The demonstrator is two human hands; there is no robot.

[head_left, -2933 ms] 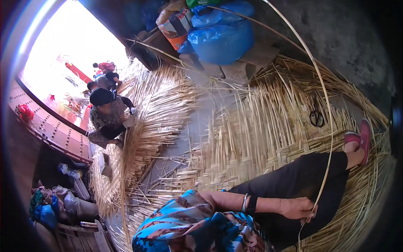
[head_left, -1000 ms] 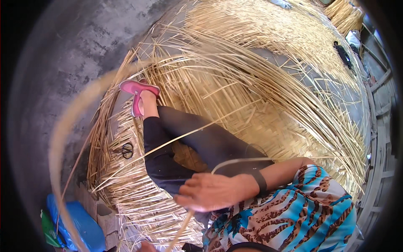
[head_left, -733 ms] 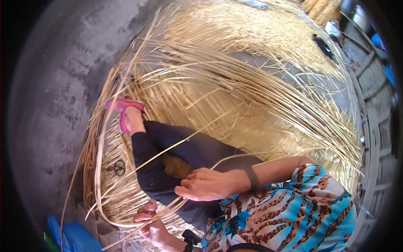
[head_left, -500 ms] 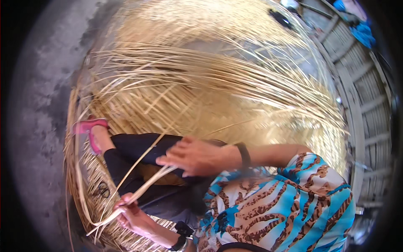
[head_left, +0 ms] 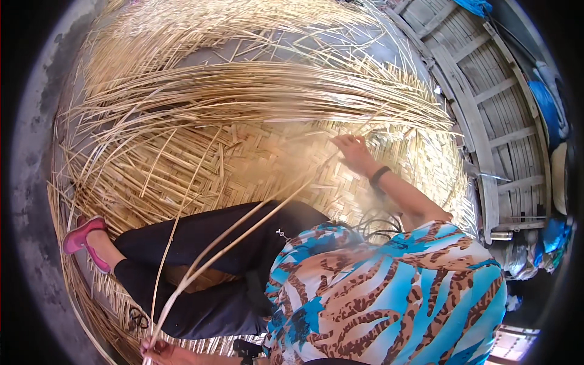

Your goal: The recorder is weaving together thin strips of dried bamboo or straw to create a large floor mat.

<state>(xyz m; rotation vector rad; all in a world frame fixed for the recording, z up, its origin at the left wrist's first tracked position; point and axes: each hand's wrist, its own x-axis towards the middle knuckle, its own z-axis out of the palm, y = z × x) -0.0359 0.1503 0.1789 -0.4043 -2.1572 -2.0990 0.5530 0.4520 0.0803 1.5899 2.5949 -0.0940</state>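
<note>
Two long, pale cane strips (head_left: 234, 228), joined toward their lower end, stretch slantwise over my dark-trousered legs. Low at the left, my left hand (head_left: 157, 351) is closed round that lower end, partly cut off by the frame's edge. My right hand (head_left: 358, 152) is raised out over the mat, fingers pinched at the strips' far ends; the fingertips are slightly blurred. Beneath it lies a woven mat (head_left: 328, 188) in a herringbone pattern. A thinner strip (head_left: 163, 267) stands up near my left hand, across my leg.
Beyond the mat lies a broad bundle of loose cane strips (head_left: 261, 91), with more strewn behind. A wooden slatted frame (head_left: 486, 115) leans along the right side, near blue cloth (head_left: 547, 109). A grey concrete strip (head_left: 39, 152) borders the left. My pink shoe (head_left: 85, 240) rests on the mat's edge.
My right hand has moved up and right, away from my left hand, and the strips now span the wide gap between them. My left hand sits lower in the picture. The view has shifted.
</note>
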